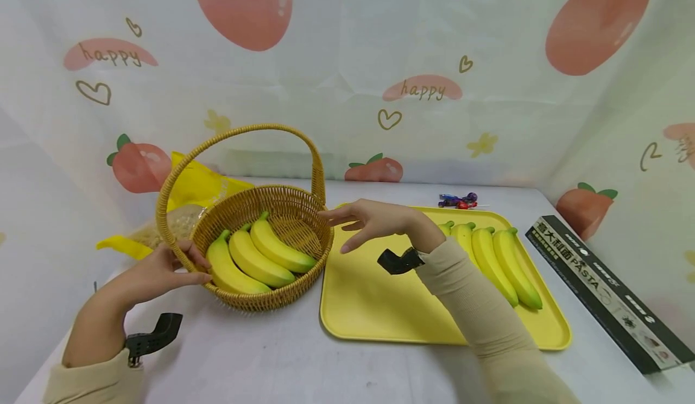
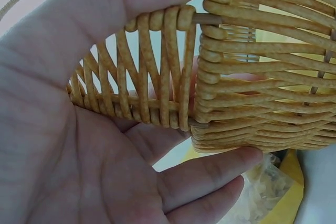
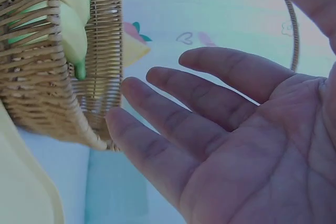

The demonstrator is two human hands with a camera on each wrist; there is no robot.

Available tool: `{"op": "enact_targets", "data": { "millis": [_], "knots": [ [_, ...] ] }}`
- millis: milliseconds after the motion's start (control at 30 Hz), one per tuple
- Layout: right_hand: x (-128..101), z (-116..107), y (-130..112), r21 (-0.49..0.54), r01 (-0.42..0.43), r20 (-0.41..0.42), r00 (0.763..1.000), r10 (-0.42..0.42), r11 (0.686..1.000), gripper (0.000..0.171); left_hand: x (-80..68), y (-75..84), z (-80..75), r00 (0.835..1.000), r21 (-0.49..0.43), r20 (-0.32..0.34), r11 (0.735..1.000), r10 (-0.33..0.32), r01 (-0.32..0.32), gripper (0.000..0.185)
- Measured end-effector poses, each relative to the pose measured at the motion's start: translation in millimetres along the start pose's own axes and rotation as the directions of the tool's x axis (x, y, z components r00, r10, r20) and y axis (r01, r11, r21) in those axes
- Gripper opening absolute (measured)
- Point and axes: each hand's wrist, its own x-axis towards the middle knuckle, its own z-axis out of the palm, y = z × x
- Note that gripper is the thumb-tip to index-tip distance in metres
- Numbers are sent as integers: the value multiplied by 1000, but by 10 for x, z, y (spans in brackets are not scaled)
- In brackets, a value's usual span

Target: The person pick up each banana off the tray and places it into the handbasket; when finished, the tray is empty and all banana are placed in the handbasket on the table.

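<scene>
A wicker basket (image 1: 271,298) with a tall handle stands left of centre and holds three yellow bananas (image 1: 255,262). My left hand (image 1: 163,271) grips its left rim; in the left wrist view the thumb lies over the handle's base and the fingers (image 2: 210,171) run under the basket wall (image 2: 262,77). My right hand (image 1: 374,220) hovers with spread fingers just off the basket's right rim, above the yellow tray (image 1: 380,307), and holds nothing. The right wrist view shows this hand's flat palm (image 3: 236,140) beside the basket (image 3: 47,93). Several more bananas (image 1: 505,265) lie on the tray's right side.
A long black pasta box (image 1: 602,283) lies at the table's right edge. Wrapped sweets (image 1: 458,200) sit behind the tray. A yellow bag (image 1: 201,187) lies behind the basket at the left. A printed cloth backdrop closes off the back and sides.
</scene>
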Motion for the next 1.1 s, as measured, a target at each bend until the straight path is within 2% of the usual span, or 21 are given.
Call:
{"op": "enact_targets", "data": {
  "millis": [233, 400, 600, 700, 833, 1100],
  "knots": [
    [-285, 74, 99, 5, -13, -42, 999, 13, 1000, 75, -7, 17, -13, 1000, 0, 1, 1000, 6, -6, 24],
    [-497, 139, 229, -2, 11, -89, 996, -11, 1000, 75, -8, 7, -15, 1000, -2, 2, 1000, 0, 0, 24],
    [-769, 291, 477, 40, -1, -202, 979, 9, 999, 72, 0, -7, 10, 1000, -10, 4, 1000, 0, 0, 24],
    [-875, 392, 564, 46, -23, -272, 962, 35, 999, 71, -16, -24, 16, 1000, -6, 2, 1000, 4, -4, 23],
    [-984, 487, 628, 48, -39, -372, 927, 54, 998, 69, -37, -43, 14, 1000, -5, -1, 1000, -6, 6, 23],
    [-1160, 601, 750, 78, -73, -547, 830, 104, 994, 69, -8, -38, 14, 1000, -5, -4, 1000, 6, -6, 23]
  ]
}}
